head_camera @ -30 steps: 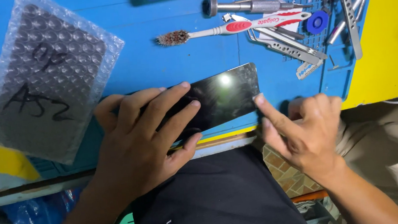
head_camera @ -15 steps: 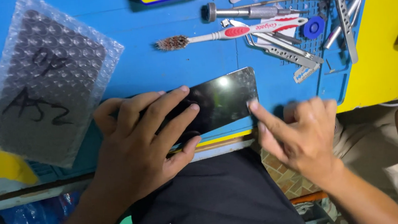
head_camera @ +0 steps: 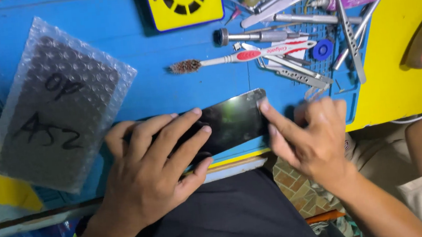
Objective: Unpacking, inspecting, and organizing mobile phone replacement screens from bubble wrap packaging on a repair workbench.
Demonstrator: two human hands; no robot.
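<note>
Left hand (head_camera: 157, 176) lies flat, fingers spread, pressing one glossy black rectangular phone (head_camera: 226, 122) against the near edge of the blue worktop (head_camera: 167, 81); right hand (head_camera: 312, 142) is open, its index fingertip touching the phone's right end. Just left of the phone lies one clear bubble-wrap pouch (head_camera: 59, 104), dimpled, with a dark flat slab inside and black marker scrawl. Farther back: one red-and-white plastic toothbrush (head_camera: 246, 57) with frayed brown bristles, one small blue ring (head_camera: 323, 49), several slim metal tweezers (head_camera: 349, 35), and one yellow square fan (head_camera: 184, 3).
</note>
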